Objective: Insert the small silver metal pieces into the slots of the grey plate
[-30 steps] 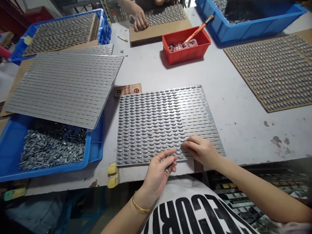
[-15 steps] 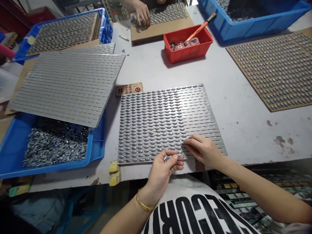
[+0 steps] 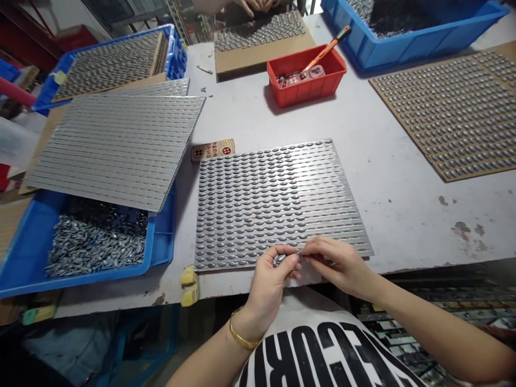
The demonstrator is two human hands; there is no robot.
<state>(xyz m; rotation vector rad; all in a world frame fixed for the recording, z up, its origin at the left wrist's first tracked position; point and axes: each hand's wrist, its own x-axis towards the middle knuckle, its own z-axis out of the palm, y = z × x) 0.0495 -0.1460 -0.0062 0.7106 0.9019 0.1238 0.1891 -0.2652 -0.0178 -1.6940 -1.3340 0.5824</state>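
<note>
My left hand [image 3: 269, 282] is closed around several small oval metal pieces [image 3: 279, 259], which show in the curl of its fingers. My right hand [image 3: 342, 267] pinches one small metal piece [image 3: 299, 252] at the left fingertips. Both hands are at the front edge of a grey slotted board [image 3: 328, 185]. Rows of dark oval metal pieces [image 3: 242, 199] fill its left and middle part; on the right the slots lie bare except along the far edge. The fingers hide part of the board's near edge.
At left, a grey slotted board [image 3: 116, 145] lies over a blue bin [image 3: 161, 236] of loose metal pieces. A red box [image 3: 306, 86] with an orange-handled tool stands behind. A filled brown board [image 3: 451, 113] lies at right. Across the table are a co-worker's hands [image 3: 258, 5].
My right hand has moved from the board's surface down to my left fingertips, and the two now meet. The co-worker's hand has drawn back from its board.
</note>
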